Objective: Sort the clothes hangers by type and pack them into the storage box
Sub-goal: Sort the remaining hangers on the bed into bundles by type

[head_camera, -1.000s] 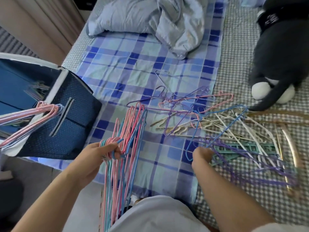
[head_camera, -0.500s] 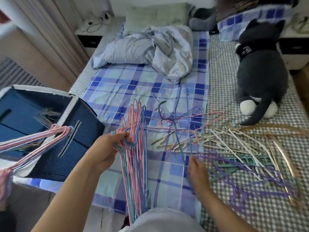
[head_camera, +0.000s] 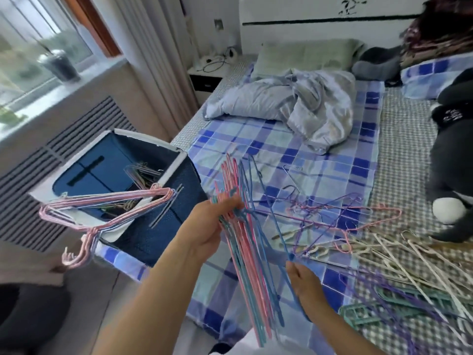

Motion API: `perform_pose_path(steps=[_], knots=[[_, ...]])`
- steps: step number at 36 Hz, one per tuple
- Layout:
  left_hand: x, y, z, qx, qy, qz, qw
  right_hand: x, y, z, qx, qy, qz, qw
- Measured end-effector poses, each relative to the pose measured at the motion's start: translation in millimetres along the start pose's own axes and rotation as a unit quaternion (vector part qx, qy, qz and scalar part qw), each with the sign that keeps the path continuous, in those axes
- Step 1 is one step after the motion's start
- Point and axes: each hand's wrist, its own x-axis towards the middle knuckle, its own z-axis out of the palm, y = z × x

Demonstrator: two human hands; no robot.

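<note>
My left hand [head_camera: 213, 221] grips a thick bundle of pink, blue and teal wire hangers [head_camera: 249, 272] by their hooks, the bundle hanging down over the bed's near edge. My right hand [head_camera: 303, 280] pinches a single blue wire hanger [head_camera: 271, 224] lifted off the bed beside the bundle. The dark blue storage box [head_camera: 143, 226] stands open at the left with several hangers inside. A bunch of pink hangers [head_camera: 107, 211] hangs over its near rim. Loose purple and pink wire hangers [head_camera: 345, 216] lie tangled on the checked sheet.
White plastic hangers [head_camera: 399, 254] and teal plastic hangers [head_camera: 368, 308] lie at the right. A crumpled grey quilt [head_camera: 302, 103] sits mid-bed. A black and white plush toy [head_camera: 453, 160] sits at the far right. A radiator cover [head_camera: 38, 160] runs along the left wall.
The view has tilted up toward the headboard. My right hand has lifted a blue hanger out of the tangle toward the bundle in my left hand.
</note>
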Motion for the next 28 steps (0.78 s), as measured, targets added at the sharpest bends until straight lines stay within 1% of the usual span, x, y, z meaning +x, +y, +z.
perform_pose_path(steps=[2, 4, 5, 6, 7, 8, 9, 10, 12, 13, 16, 19, 22, 25, 28], knots=[[-5, -1, -5, -0.039, 0.036, -0.016, 0.998, 0, -4, 3, 0.002, -0.010, -0.006, 1.000], [-10, -1, -6, -0.070, 0.054, -0.031, 0.996, -2, -10, -1, -0.025, -0.011, -0.029, 0.999], [-14, 0, -13, -0.083, 0.068, -0.032, 0.994, -3, -20, -1, -0.043, -0.002, -0.069, 0.997], [-15, -1, -14, -0.087, 0.072, -0.036, 0.993, -4, -28, -6, -0.033, 0.018, -0.103, 0.994], [-17, -1, -14, -0.087, 0.073, -0.042, 0.993, -10, -39, -12, -0.008, 0.032, -0.142, 0.989], [-18, 0, -20, -0.091, 0.075, -0.042, 0.992, -15, -57, -13, 0.017, 0.025, -0.187, 0.982], [-19, 0, -23, -0.094, 0.071, -0.041, 0.992, -21, -72, -13, 0.035, -0.007, -0.212, 0.977], [-19, 1, -24, -0.102, 0.060, -0.042, 0.992, -25, -84, -11, 0.051, -0.064, -0.206, 0.975], [-19, 5, -25, -0.120, 0.038, -0.042, 0.991, -31, -102, -4, 0.072, -0.188, -0.168, 0.965], [-19, 8, -25, -0.128, 0.032, -0.039, 0.990, -33, -107, -1, 0.061, -0.227, -0.155, 0.960], [-22, 25, -25, -0.159, 0.008, -0.018, 0.987, -40, -128, 0, 0.050, -0.329, -0.129, 0.934], [-28, 48, -37, -0.187, -0.036, 0.020, 0.982, -41, -148, 1, 0.100, -0.388, -0.099, 0.911], [-36, 69, -55, -0.205, -0.073, 0.073, 0.973, -45, -179, 6, 0.107, -0.393, -0.126, 0.905], [-45, 90, -75, -0.230, -0.098, 0.117, 0.961, -51, -207, 18, 0.138, -0.362, -0.149, 0.910], [-48, 107, -112, -0.255, -0.110, 0.163, 0.947, -63, -238, 37, 0.185, -0.329, -0.156, 0.913]])
